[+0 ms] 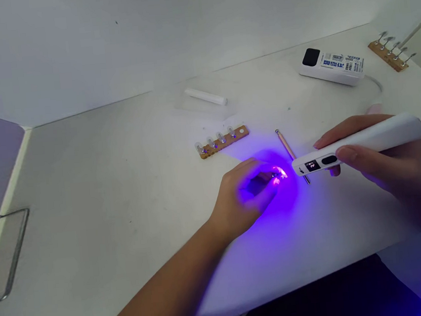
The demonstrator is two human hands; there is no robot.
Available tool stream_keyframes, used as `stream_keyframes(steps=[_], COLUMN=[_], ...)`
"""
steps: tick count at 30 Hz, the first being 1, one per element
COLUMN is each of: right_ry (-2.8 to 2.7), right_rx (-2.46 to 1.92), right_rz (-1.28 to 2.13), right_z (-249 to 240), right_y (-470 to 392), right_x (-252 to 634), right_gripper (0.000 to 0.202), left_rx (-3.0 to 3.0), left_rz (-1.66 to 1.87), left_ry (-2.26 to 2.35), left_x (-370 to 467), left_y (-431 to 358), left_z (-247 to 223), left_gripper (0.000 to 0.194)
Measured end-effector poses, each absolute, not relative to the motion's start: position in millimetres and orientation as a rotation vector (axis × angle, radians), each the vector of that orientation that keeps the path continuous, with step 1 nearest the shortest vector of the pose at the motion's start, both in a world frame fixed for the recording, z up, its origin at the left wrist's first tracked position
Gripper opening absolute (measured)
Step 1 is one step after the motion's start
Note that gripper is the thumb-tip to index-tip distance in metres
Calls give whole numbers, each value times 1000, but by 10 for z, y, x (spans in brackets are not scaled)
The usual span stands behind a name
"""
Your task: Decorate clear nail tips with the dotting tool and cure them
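Observation:
My right hand [382, 161] is wrapped round a white handheld UV nail lamp [375, 134], the thumb near its dark oval button. A small lit display shows beside the button. Violet light falls from the lamp's end onto my left hand [244, 194], whose thumb and fingers pinch a small nail tip [281, 172] that glows pink and white. Glare hides the nail tip's details. Beneath the lamp's end lies a slim rose-gold pen-like tool [285, 143] with a silver ball end. Just beyond my left hand, a wooden strip [215, 149] bears several clear nail tips.
A white stick [206, 96] lies farther back. At the back right sits a white box-like device [332, 67] with a dark square top and a label, trailing a cable. Another wooden strip [389, 56] with nail tips is near the right edge. A metal-framed clear item [16, 253] stands left.

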State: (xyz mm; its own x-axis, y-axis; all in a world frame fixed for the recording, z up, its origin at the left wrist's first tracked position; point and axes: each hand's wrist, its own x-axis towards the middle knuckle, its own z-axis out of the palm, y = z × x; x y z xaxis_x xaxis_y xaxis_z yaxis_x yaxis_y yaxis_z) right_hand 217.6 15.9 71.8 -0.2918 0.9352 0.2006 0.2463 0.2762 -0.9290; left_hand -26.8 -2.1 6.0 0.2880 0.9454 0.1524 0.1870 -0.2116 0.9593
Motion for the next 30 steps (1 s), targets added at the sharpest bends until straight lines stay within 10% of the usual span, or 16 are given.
stream_keyframes(steps=[30], right_ry=[-1719], right_rx=[-1066], right_rz=[1072], right_z=[707], right_y=[160], right_x=[2185], right_gripper=[7], left_rx=[1631], left_rz=[1023], left_ry=[1040], left_x=[-268], left_y=[-22], left_z=[49], left_gripper=[11])
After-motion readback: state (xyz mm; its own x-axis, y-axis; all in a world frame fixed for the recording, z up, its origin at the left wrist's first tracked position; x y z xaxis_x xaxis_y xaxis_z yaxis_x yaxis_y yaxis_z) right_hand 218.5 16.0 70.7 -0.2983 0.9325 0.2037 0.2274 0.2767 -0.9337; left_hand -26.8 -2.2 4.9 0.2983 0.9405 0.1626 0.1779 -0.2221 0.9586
